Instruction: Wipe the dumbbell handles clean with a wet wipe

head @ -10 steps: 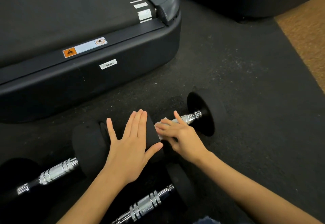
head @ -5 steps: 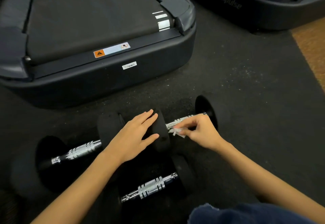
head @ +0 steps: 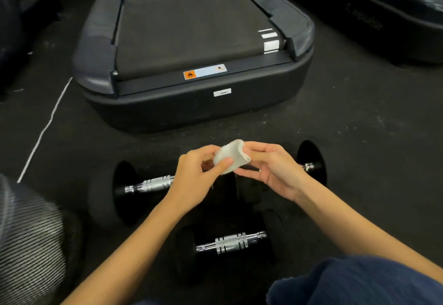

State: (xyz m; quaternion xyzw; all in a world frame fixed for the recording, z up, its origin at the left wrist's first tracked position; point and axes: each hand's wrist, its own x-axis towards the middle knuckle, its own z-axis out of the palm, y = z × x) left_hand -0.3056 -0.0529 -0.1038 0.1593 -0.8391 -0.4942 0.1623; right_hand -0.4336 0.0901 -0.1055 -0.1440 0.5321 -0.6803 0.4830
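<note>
Both hands hold a folded white wet wipe (head: pixel 231 156) above the dumbbells. My left hand (head: pixel 194 180) pinches its near edge with the thumb on top. My right hand (head: pixel 273 170) grips its right end. Three black dumbbells with chrome handles lie on the floor. The left dumbbell (head: pixel 151 185) shows its ribbed handle. The right dumbbell (head: pixel 309 163) is mostly hidden behind my right hand. The near dumbbell (head: pixel 231 243) lies below my forearms, handle in full view.
A black treadmill (head: pixel 191 103) ends just beyond the dumbbells, and a second machine (head: pixel 383 17) stands at the upper right. Black rubber flooring (head: pixel 359 149) spreads around. A striped fabric (head: pixel 31 240) is at lower left, a dark blue cloth (head: pixel 354 283) at lower right.
My left hand has left the dumbbell weight and joined my right hand on the wipe. The wipe has come off the right dumbbell's handle and is held up. The view has pulled back.
</note>
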